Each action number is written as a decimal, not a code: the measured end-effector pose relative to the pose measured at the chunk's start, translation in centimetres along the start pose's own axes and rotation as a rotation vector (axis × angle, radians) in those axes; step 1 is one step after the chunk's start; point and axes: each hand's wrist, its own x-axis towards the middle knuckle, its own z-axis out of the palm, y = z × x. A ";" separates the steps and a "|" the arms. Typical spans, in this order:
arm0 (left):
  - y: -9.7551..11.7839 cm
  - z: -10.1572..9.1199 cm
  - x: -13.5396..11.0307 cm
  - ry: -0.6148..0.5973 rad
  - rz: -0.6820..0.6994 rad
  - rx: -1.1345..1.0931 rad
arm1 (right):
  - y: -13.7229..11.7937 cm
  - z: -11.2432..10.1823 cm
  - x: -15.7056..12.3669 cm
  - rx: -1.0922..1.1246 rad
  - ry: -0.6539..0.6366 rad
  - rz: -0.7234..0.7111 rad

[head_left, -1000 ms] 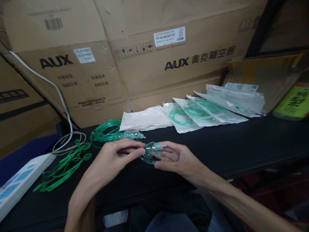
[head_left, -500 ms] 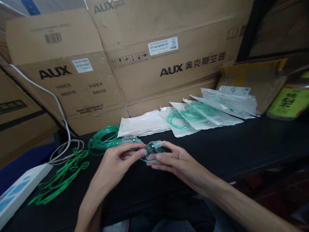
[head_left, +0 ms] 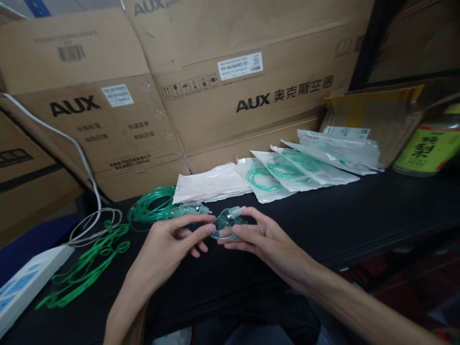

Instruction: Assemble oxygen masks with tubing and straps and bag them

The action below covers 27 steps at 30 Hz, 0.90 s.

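A small clear plastic mask [head_left: 225, 222] with a pale green connector is held between both hands just above the black table [head_left: 359, 211]. My left hand [head_left: 172, 239] pinches its left rim with thumb and forefinger. My right hand [head_left: 262, 235] grips its right side, fingers under it. Just behind the left hand lies a coil of green tubing [head_left: 153, 206] with a clear fitting at its end.
Green elastic straps [head_left: 89, 263] lie at the left beside a white power strip [head_left: 25, 282] and its cable. Sealed white pouches with green tubing [head_left: 287, 172] fan out at the back. Large AUX cardboard boxes [head_left: 233, 91] form the back wall; a green-labelled bottle [head_left: 427, 148] lies at the right.
Both hands have kept hold of the mask and turned it slightly. The view has shifted a little up and to the right.
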 end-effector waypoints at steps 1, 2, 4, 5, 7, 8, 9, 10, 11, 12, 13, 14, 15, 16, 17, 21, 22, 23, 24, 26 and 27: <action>-0.1 0.1 0.1 -0.004 -0.002 0.013 | 0.0 0.0 0.0 -0.003 0.000 0.001; -0.2 0.2 0.1 -0.005 -0.001 0.023 | 0.0 0.0 0.1 -0.006 0.000 0.002; -0.3 0.4 0.3 -0.005 0.001 0.036 | 0.1 -0.2 0.1 -0.009 -0.004 0.010; -0.3 0.4 0.3 -0.003 0.001 0.038 | 0.1 -0.3 0.1 -0.007 -0.006 0.012; -0.2 0.6 0.3 0.001 -0.004 0.036 | 0.2 -0.4 0.1 0.001 -0.012 0.010; -0.2 0.6 0.3 0.006 -0.011 0.035 | 0.2 -0.4 0.1 0.002 -0.015 0.007; -0.1 0.6 0.3 0.012 -0.016 0.033 | 0.2 -0.4 0.1 0.002 -0.016 0.007; -0.1 0.7 0.3 0.017 -0.021 0.032 | 0.2 -0.4 0.0 0.001 -0.015 0.006; 0.0 0.7 0.3 0.022 -0.023 0.033 | 0.2 -0.4 0.0 0.000 -0.015 0.007; 0.0 0.7 0.3 0.024 -0.024 0.034 | 0.2 -0.4 0.0 0.000 -0.011 0.008; 0.0 0.8 0.3 0.025 -0.025 0.034 | 0.1 -0.4 -0.1 0.001 -0.009 0.007; 0.0 0.8 0.3 0.021 -0.026 0.035 | 0.1 -0.3 -0.1 0.003 -0.007 0.007; 0.0 0.8 0.3 0.019 -0.029 0.037 | 0.0 -0.3 0.0 0.003 -0.007 0.006; 0.0 0.9 0.3 0.018 -0.033 0.040 | 0.0 -0.3 0.0 0.003 -0.008 0.004; 0.1 0.9 0.3 0.017 -0.037 0.042 | 0.0 -0.4 0.0 0.004 -0.008 0.005; 0.3 0.7 0.0 0.022 -0.054 0.035 | 0.1 -0.6 -0.1 0.015 -0.028 0.003; 0.3 0.7 -0.1 0.024 -0.057 0.035 | 0.1 -0.6 -0.1 0.017 -0.033 0.001; 0.4 0.7 -0.1 0.026 -0.058 0.038 | 0.1 -0.6 -0.1 0.016 -0.035 -0.001; 0.4 0.7 -0.1 0.028 -0.058 0.041 | 0.2 -0.7 -0.2 0.014 -0.034 -0.004; 0.4 0.8 0.0 0.035 -0.058 0.045 | 0.2 -0.6 -0.2 0.014 -0.021 -0.014; 0.3 0.9 0.0 0.037 -0.060 0.043 | 0.2 -0.6 -0.1 0.016 -0.011 -0.017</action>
